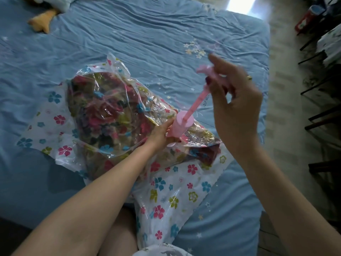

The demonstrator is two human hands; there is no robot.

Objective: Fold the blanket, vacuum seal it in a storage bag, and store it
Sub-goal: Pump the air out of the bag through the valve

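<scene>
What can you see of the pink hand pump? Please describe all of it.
The pink hand pump looks like plastic: a wide cylinder body with a thin rod pulled far out of its top, ending in a blurred handle. It stands tilted on the storage bag that holds the blanket, its foot on a round pink valve. The left hand grips the body; the right hand holds the handle raised.

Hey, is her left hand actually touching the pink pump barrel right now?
Touching. The head view shows the left hand with fingers wrapped around the pink pump barrel, steadying it on the storage bag.
</scene>
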